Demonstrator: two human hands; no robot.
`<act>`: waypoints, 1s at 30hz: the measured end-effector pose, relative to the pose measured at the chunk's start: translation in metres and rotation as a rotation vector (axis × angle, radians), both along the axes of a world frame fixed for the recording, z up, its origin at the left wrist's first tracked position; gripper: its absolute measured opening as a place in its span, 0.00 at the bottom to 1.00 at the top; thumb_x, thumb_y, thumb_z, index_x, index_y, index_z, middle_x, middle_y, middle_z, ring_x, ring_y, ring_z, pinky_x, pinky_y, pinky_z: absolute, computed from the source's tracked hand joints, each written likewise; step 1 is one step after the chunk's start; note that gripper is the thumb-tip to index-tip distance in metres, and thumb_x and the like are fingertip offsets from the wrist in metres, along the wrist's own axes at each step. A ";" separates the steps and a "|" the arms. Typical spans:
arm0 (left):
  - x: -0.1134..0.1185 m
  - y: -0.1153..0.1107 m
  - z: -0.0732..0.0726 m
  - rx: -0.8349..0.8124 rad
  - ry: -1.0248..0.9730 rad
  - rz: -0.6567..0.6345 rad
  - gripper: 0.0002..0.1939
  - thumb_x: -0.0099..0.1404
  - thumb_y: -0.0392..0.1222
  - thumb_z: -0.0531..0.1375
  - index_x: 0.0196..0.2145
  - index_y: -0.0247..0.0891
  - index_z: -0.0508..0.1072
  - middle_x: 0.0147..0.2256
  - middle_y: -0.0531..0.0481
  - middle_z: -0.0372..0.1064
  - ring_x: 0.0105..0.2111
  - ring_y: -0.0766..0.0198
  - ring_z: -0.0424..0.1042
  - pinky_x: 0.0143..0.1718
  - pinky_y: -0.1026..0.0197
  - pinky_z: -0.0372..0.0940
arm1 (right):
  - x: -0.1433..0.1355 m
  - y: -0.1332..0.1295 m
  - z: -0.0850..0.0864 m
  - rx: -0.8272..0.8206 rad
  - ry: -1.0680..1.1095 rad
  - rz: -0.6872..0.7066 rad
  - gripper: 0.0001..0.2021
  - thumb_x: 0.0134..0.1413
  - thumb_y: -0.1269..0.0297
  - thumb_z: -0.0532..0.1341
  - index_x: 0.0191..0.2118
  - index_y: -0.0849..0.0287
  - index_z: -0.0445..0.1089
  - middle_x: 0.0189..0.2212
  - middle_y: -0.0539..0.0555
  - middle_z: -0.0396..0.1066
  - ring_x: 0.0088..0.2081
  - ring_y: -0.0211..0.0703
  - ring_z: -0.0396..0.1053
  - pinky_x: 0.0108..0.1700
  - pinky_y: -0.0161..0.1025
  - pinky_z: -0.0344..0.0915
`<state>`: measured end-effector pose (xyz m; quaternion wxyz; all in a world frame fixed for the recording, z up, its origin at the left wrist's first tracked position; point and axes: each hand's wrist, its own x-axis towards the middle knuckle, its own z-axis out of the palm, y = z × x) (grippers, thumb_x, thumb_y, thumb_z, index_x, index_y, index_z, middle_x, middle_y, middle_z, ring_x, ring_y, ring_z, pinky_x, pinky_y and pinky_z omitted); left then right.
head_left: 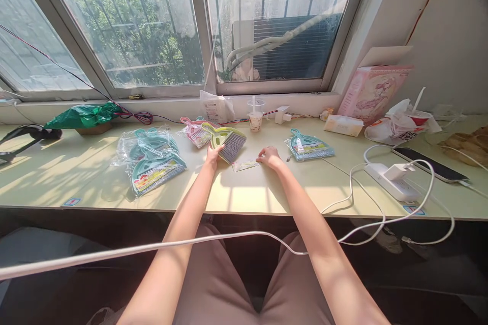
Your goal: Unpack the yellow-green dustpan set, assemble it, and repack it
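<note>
Mid-frame on the bench (267,198): our left hand (212,154) grips one green brush set (224,142); right hand (270,156) lies flat on one label card (246,165). One bagged teal stack (152,160) left, one pink set (195,131) behind, one teal set (309,146) right.

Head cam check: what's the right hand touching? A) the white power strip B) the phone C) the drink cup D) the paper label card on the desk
D: the right hand rests its fingertips on the paper label card lying flat on the desk, while the left hand is at the yellow-green brush and dustpan set.
</note>
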<state>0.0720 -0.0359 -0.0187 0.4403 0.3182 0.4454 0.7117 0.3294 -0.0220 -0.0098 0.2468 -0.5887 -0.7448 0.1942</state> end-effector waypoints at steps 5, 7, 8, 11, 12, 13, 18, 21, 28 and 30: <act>0.000 0.001 0.000 -0.015 0.020 -0.001 0.35 0.47 0.31 0.74 0.53 0.40 0.70 0.45 0.43 0.77 0.45 0.51 0.78 0.47 0.49 0.75 | -0.001 0.001 -0.002 0.006 -0.066 0.001 0.07 0.55 0.63 0.68 0.40 0.57 0.78 0.49 0.60 0.73 0.53 0.52 0.68 0.52 0.43 0.67; 0.000 0.000 0.000 -0.036 0.031 -0.002 0.35 0.48 0.32 0.74 0.54 0.40 0.70 0.45 0.43 0.76 0.44 0.51 0.78 0.46 0.48 0.75 | -0.001 0.002 -0.004 0.028 -0.088 -0.065 0.12 0.56 0.59 0.68 0.43 0.58 0.76 0.52 0.63 0.71 0.57 0.57 0.65 0.54 0.49 0.66; 0.000 0.000 0.000 -0.046 0.035 -0.002 0.35 0.49 0.32 0.74 0.54 0.40 0.70 0.45 0.42 0.76 0.43 0.51 0.78 0.45 0.48 0.76 | 0.000 0.003 -0.004 0.032 -0.093 -0.082 0.13 0.55 0.57 0.69 0.43 0.58 0.76 0.52 0.65 0.70 0.58 0.59 0.64 0.54 0.50 0.65; 0.001 -0.001 0.001 -0.060 0.051 -0.009 0.35 0.49 0.32 0.74 0.53 0.40 0.69 0.45 0.42 0.75 0.43 0.51 0.78 0.45 0.47 0.75 | 0.004 0.006 -0.005 0.014 -0.063 -0.048 0.08 0.52 0.61 0.70 0.37 0.58 0.76 0.50 0.64 0.72 0.55 0.58 0.67 0.53 0.48 0.66; 0.001 -0.001 0.002 -0.062 0.056 -0.008 0.35 0.49 0.32 0.74 0.53 0.40 0.69 0.45 0.42 0.75 0.43 0.51 0.78 0.45 0.47 0.75 | 0.005 0.006 -0.005 0.008 -0.047 -0.037 0.06 0.51 0.64 0.70 0.35 0.57 0.76 0.48 0.63 0.73 0.53 0.56 0.69 0.52 0.47 0.66; 0.002 -0.001 0.002 -0.061 0.060 -0.008 0.35 0.48 0.32 0.74 0.53 0.40 0.69 0.46 0.41 0.75 0.44 0.50 0.78 0.45 0.47 0.75 | 0.005 0.007 -0.005 0.006 -0.030 -0.032 0.04 0.50 0.66 0.69 0.33 0.57 0.75 0.46 0.62 0.74 0.50 0.54 0.70 0.50 0.46 0.67; 0.003 -0.003 0.004 -0.036 0.057 -0.019 0.37 0.47 0.32 0.74 0.55 0.41 0.69 0.46 0.42 0.75 0.43 0.51 0.78 0.45 0.49 0.75 | 0.007 0.004 -0.001 -0.037 0.230 -0.006 0.07 0.47 0.69 0.67 0.35 0.56 0.75 0.37 0.55 0.77 0.39 0.47 0.73 0.44 0.43 0.68; 0.003 -0.004 0.005 -0.041 0.059 -0.026 0.37 0.47 0.32 0.73 0.55 0.41 0.69 0.44 0.44 0.76 0.40 0.53 0.78 0.44 0.50 0.75 | 0.008 -0.001 0.007 -0.036 0.576 0.140 0.10 0.46 0.60 0.68 0.35 0.56 0.75 0.36 0.53 0.78 0.38 0.45 0.73 0.43 0.42 0.68; 0.014 -0.015 0.008 -0.063 0.211 -0.213 0.39 0.51 0.42 0.75 0.59 0.43 0.68 0.48 0.42 0.76 0.42 0.52 0.78 0.38 0.54 0.74 | 0.007 -0.007 0.021 -0.005 1.036 0.287 0.22 0.37 0.45 0.74 0.33 0.56 0.74 0.31 0.51 0.77 0.35 0.43 0.73 0.41 0.40 0.68; 0.022 -0.022 0.009 -0.042 0.265 -0.332 0.39 0.53 0.51 0.74 0.60 0.44 0.68 0.51 0.41 0.76 0.45 0.50 0.78 0.39 0.54 0.74 | 0.006 -0.003 0.019 0.023 1.037 0.197 0.21 0.34 0.47 0.75 0.32 0.56 0.75 0.31 0.53 0.78 0.36 0.45 0.74 0.42 0.41 0.69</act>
